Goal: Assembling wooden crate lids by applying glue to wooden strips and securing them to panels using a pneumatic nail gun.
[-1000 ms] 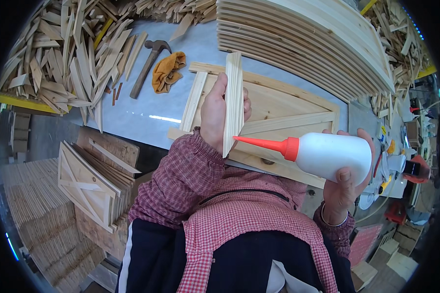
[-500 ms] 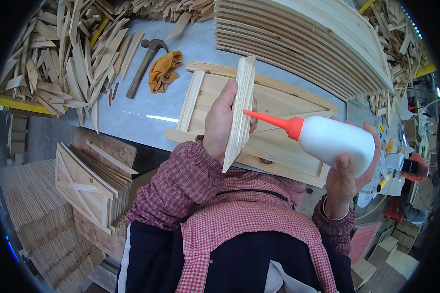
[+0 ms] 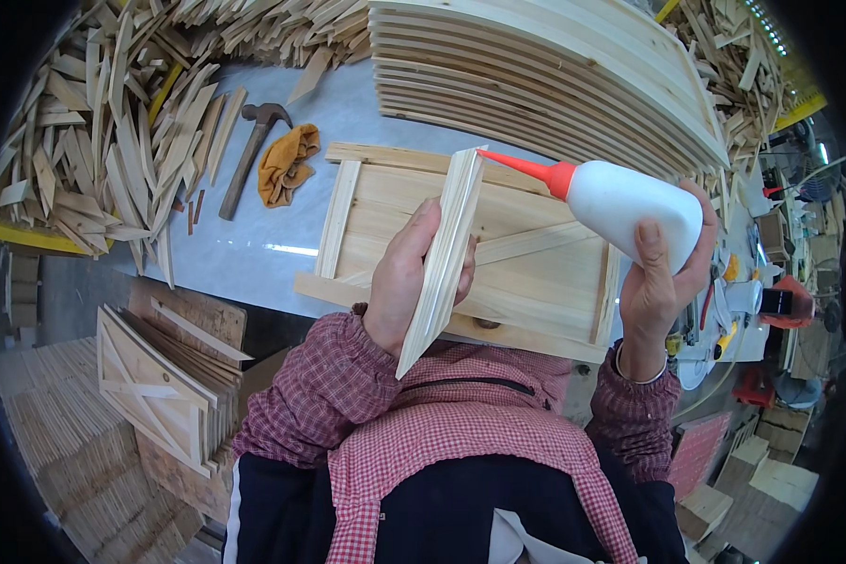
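Note:
My left hand is closed round a short wooden strip with slanted ends, held up tilted over the work. A wet-looking line runs along the strip's face. In my right hand is a white glue bottle, lying nearly level. Its long red nozzle points left, the tip at the strip's top end. Below both hands lies a framed wooden panel with a diagonal brace, partly hidden by the strip and my left hand.
A hammer and a crumpled orange-brown cloth lie left of the panel. Behind it rises a tall stack of panels. Loose wood strips heap up at the far left. Braced panels stand at lower left.
The nozzle tip has moved from the strip's middle up to its top end. The strip sits lower and slightly left. The whole view has shifted a little.

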Demonstrator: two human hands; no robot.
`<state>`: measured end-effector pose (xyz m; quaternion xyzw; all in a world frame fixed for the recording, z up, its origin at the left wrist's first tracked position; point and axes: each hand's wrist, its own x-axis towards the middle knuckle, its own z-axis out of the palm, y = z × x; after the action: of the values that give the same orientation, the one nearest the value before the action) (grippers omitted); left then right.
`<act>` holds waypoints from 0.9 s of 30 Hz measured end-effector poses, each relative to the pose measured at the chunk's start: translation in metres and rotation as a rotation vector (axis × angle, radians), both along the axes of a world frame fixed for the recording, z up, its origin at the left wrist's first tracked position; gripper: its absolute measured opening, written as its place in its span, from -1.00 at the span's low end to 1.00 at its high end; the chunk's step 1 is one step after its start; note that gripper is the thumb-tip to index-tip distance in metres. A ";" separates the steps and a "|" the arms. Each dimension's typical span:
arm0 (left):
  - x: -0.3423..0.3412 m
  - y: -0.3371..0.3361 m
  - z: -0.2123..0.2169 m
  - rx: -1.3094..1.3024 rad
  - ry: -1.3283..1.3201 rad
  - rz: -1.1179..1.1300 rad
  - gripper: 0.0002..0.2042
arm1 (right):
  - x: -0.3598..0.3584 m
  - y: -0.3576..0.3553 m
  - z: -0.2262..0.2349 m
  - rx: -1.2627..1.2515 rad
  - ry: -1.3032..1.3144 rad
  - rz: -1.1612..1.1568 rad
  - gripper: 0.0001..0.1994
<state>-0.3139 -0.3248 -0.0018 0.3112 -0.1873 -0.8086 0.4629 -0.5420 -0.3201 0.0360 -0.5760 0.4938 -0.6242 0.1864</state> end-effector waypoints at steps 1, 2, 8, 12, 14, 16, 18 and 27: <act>0.000 0.001 0.000 -0.025 -0.006 -0.007 -0.63 | -0.002 -0.001 -0.001 -0.002 0.001 -0.002 -0.47; 0.001 0.001 -0.001 -0.050 -0.012 -0.012 -0.65 | -0.006 -0.003 -0.002 0.016 -0.106 -0.021 -0.48; 0.003 -0.006 -0.013 -0.593 -0.579 0.084 -0.80 | -0.044 0.001 -0.021 0.123 -0.858 -0.065 -0.51; 0.010 -0.026 -0.027 -1.321 -1.290 0.084 -0.73 | -0.068 0.025 -0.045 0.181 -0.919 -0.100 -0.51; 0.008 -0.040 -0.038 -1.463 -1.373 0.057 -0.69 | -0.077 0.039 -0.056 0.217 -0.953 -0.134 -0.51; 0.009 -0.051 -0.049 -1.535 -1.412 0.038 -0.67 | -0.085 0.050 -0.064 0.236 -0.970 -0.154 -0.51; 0.011 -0.061 -0.060 -1.619 -1.444 0.022 -0.66 | -0.090 0.059 -0.069 0.243 -1.032 -0.131 -0.50; 0.020 -0.078 -0.083 -1.620 -1.483 -0.103 -0.66 | -0.092 0.065 -0.071 0.252 -1.063 -0.134 -0.49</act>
<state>-0.2942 -0.4025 -0.0852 0.3155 -0.9070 -0.0767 0.2681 -0.6338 -0.2553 -0.0350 -0.1220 0.4383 -0.7755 0.4377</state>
